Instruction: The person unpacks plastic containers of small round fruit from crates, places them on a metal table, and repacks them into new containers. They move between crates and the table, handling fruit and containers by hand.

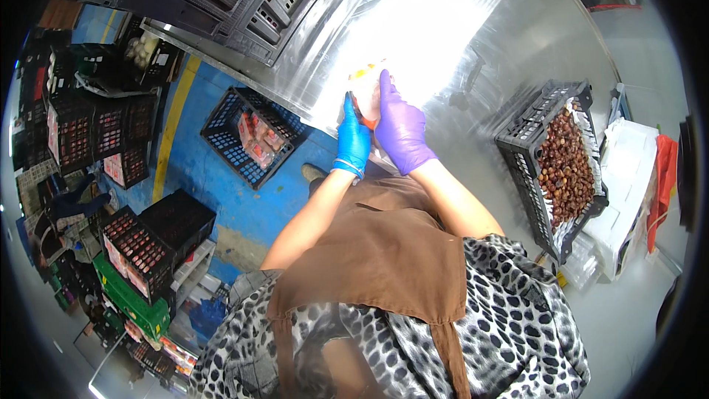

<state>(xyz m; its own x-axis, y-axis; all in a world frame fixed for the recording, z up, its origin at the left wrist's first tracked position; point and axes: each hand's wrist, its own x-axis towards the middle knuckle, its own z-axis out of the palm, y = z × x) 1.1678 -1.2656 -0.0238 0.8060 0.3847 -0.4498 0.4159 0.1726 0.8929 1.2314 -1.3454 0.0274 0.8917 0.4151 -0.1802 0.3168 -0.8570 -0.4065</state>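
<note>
My left hand, in a blue glove, and my right hand, in a purple glove, hold a small clear package between them. It shows white, orange and red parts, but glare hides what is inside. The left thumb or finger lies along its left side, and a right finger reaches along its right side. Both hands are over the near edge of a shiny metal table, close to the front of my brown apron.
Black crates stand at the table's upper left. A black crate of reddish-brown round produce is at right, beside a white box. On the blue floor, a crate holds packaged produce. Stacked crates and a person are farther left.
</note>
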